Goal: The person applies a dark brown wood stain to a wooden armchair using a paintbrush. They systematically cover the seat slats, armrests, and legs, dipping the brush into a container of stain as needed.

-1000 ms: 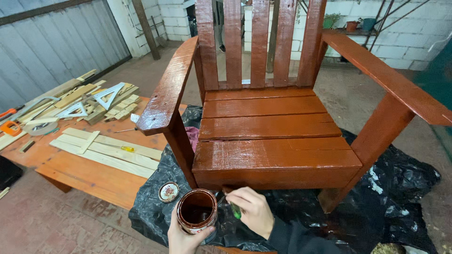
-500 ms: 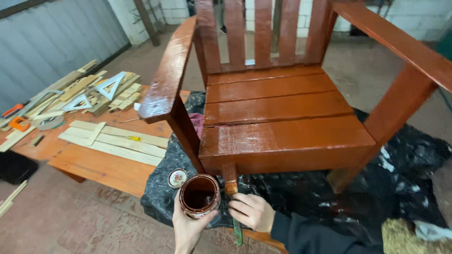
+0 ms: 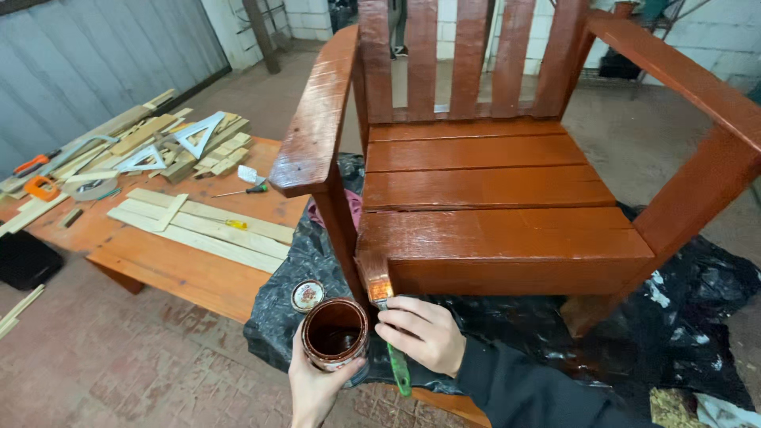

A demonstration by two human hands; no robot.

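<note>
My left hand [image 3: 315, 386] holds an open round can [image 3: 335, 333] of red-brown paint from below, near the bottom middle. My right hand [image 3: 422, 333] grips a paintbrush with a green handle [image 3: 399, 368]; its bristles [image 3: 375, 277] press against the front left corner of a big wooden armchair [image 3: 491, 190]. The chair is painted glossy red-brown and stands on black plastic sheeting [image 3: 697, 301]. The can's lid [image 3: 307, 296] lies on the sheeting beside the can.
A low orange-brown table [image 3: 174, 269] at the left carries pale wooden slats [image 3: 198, 226], wood offcuts, a metal square [image 3: 198, 133], a screwdriver [image 3: 246, 190] and an orange tool [image 3: 41, 188]. A corrugated metal wall [image 3: 87, 63] stands behind it. The floor is brick.
The brush has come up from below the seat and now touches the chair's front left corner. The view has shifted closer and a little lower; the can stays held in the left hand.
</note>
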